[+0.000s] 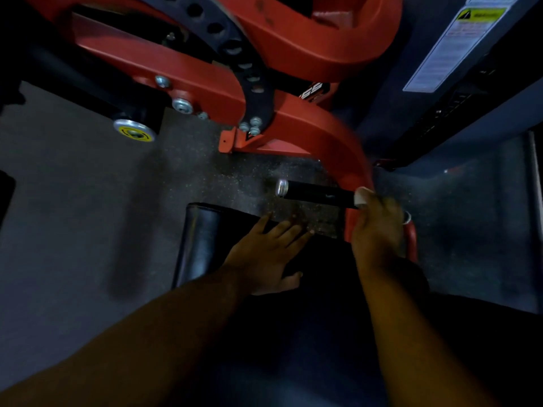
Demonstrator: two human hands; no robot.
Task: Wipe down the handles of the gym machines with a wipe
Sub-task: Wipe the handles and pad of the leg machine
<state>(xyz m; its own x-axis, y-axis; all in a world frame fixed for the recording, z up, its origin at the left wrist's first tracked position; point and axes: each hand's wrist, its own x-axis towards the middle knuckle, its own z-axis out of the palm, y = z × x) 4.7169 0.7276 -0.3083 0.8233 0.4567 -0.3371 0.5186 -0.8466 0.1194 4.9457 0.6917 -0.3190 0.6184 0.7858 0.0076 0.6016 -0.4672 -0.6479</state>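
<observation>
handle (318,194): matt black grip, shiny metal cap | frame (182,71): glossy red-painted metal | pad (202,239): glossy black vinyl | floor (73,201): speckled rubber

A single head-worn view looks steeply down from above and behind the hands, close over both forearms; beyond the left hand (264,254) and right hand (379,227) lies the floor (73,201).

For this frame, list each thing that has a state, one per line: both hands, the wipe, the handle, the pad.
Right hand: holds the wipe at the handle's inner end.
Wipe: white, bunched, pressed against the handle.
Handle: black, horizontal, mostly uncovered, silver end cap bare.
Left hand: fingers straight, resting flat on the pad.
Pad: black, under the left hand.
</observation>
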